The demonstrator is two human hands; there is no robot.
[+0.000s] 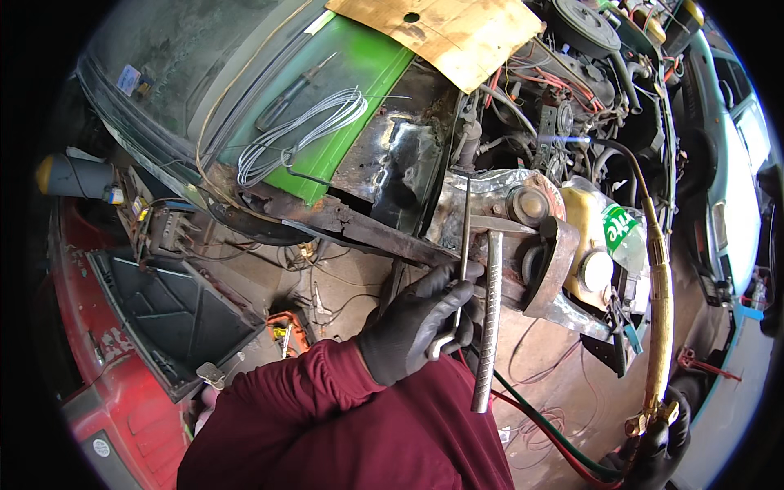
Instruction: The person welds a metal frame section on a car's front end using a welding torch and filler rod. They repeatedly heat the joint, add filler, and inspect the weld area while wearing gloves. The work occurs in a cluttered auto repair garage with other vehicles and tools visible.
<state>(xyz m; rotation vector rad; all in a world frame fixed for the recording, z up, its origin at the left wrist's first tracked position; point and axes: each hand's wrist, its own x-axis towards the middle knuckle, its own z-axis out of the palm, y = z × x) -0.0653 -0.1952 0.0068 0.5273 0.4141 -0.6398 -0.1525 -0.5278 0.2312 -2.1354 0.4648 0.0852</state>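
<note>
My left hand (400,335), in a black glove, is closed around a thin metal rod (466,220) with a hooked lower end. The rod points up toward the rusty car body. At the lower right, my gloved right hand (671,441) grips the valve end of a brass gas torch (660,310). A small blue flame (563,139) burns at its curved tip, over the engine bay. Red and green hoses (547,429) run to the torch. Beside my left hand, a hammer (488,335) with a ribbed steel handle rests against the bodywork.
Coiled wire (302,135) and a screwdriver (286,102) lie on the green panel (343,61). Cardboard (457,33) covers part of the car. A yellowish tank (581,237) and plastic bottle (625,237) stand near the torch. Cables (543,441) cross the floor.
</note>
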